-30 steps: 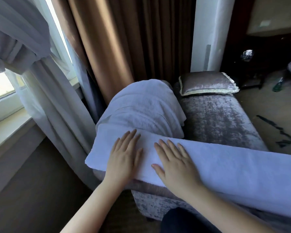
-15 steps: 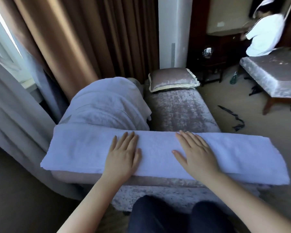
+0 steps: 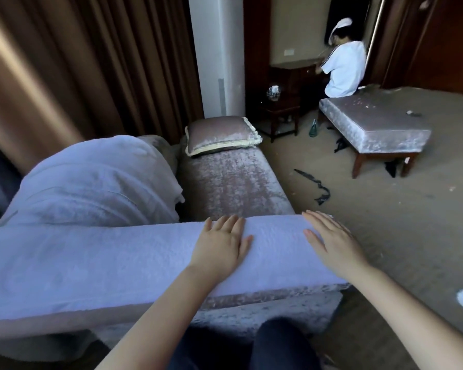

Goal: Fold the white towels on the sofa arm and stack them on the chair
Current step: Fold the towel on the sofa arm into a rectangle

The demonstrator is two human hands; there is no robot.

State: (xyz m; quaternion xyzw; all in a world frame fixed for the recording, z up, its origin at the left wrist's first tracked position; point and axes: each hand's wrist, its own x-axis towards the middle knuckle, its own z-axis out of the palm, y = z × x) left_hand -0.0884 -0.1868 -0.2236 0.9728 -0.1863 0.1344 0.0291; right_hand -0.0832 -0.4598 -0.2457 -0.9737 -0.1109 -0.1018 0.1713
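A long white towel (image 3: 104,265), folded into a strip, lies along the sofa arm (image 3: 265,300) across the front of the view. My left hand (image 3: 221,244) rests flat on it near its middle, fingers straight. My right hand (image 3: 332,244) lies flat on the strip's right end, fingers spread. More white towels (image 3: 91,188) are draped in a heap over the sofa back at the left. The grey velvet sofa seat (image 3: 230,182) stretches away behind the strip.
A velvet cushion (image 3: 219,134) lies at the seat's far end. A grey upholstered stool (image 3: 380,126) stands on the carpet at the right, with a person in white (image 3: 342,68) beyond it. Brown curtains hang at the left. Black straps (image 3: 316,188) lie on the floor.
The view has swung to the right. My right hand has slid along the towel to its right end; my left hand stays flat near the middle.
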